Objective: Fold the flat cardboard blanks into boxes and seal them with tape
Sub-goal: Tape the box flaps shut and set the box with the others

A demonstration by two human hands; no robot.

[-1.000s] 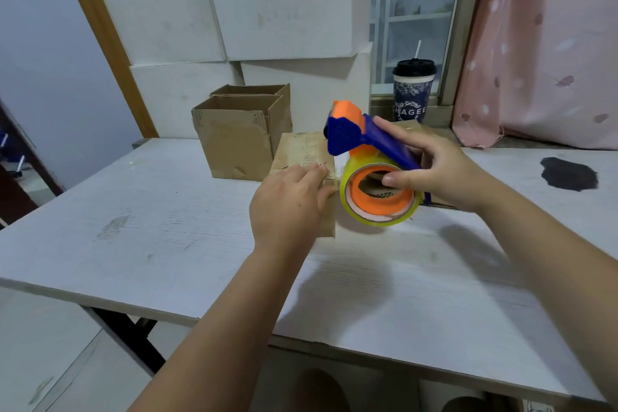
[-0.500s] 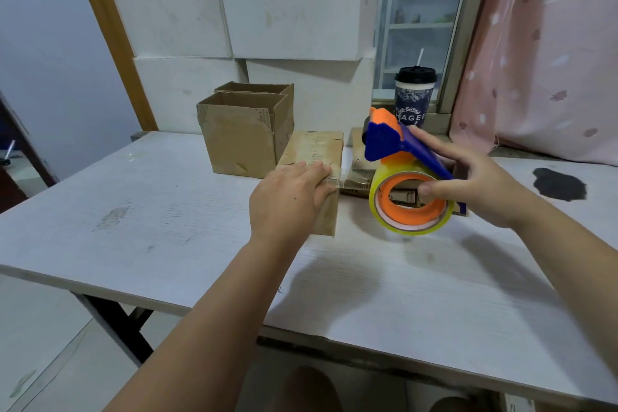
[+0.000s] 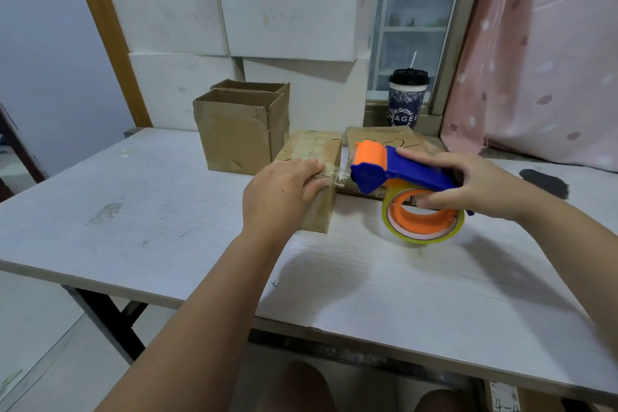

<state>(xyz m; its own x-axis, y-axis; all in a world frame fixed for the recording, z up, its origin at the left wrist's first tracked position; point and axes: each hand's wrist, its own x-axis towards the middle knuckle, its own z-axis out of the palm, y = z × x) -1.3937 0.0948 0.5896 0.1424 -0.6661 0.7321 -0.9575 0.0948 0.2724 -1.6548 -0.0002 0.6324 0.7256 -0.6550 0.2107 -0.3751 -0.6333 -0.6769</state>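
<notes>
The cardboard box (image 3: 317,214) lies on the surface (image 3: 167,211), long axis pointing away from the camera, its near top hidden under the flat, pressing left hand (image 3: 281,192), while the right hand (image 3: 481,187) grips the tape dispenser (image 3: 394,170) beside it, clear tape (image 3: 337,176) barely visible between.

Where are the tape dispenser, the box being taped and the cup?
tape dispenser (image 3: 368,177), head view, blue head.
box (image 3: 314,147), head view, top face.
cup (image 3: 406,107), head view, patterned wall.
</notes>
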